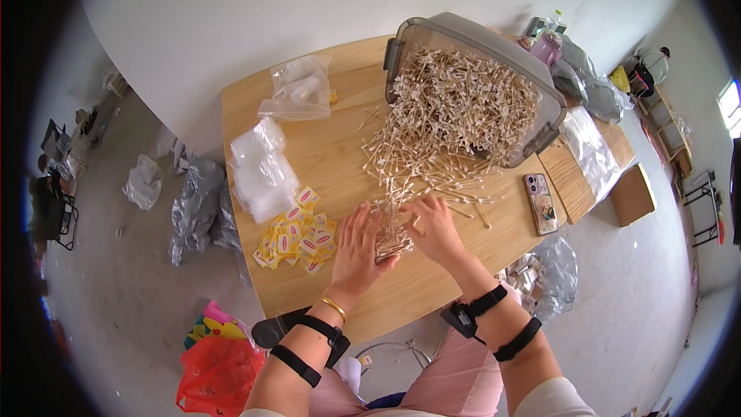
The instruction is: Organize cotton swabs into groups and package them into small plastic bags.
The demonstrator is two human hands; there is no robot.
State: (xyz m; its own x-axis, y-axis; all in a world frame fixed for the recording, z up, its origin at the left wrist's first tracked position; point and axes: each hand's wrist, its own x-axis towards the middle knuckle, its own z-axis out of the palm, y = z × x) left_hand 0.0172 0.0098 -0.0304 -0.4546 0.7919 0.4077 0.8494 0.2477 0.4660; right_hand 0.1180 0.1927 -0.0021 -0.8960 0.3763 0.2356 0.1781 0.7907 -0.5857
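Between my hands, near the table's middle, is a bundle of cotton swabs [392, 241] with pale wooden sticks. My left hand [357, 249] lies along its left side, fingers pointing away from me and thumb at the near end, holding it. At the bundle's far right side, my right hand [434, 230] has its fingers curled in at the swabs; its fingertips are partly hidden. Just beyond my hands, loose swabs [421, 166] spill from a large pile in a grey translucent plastic bin [552, 100] tipped onto its side.
Small yellow-and-white paper labels [289, 238] lie left of my left hand. Behind them are stacked clear plastic bags [262, 174] and another bag [297, 85]. A phone [541, 205] rests on the right side of the wooden table [340, 143]. A red plastic bag [220, 374] hangs low at left.
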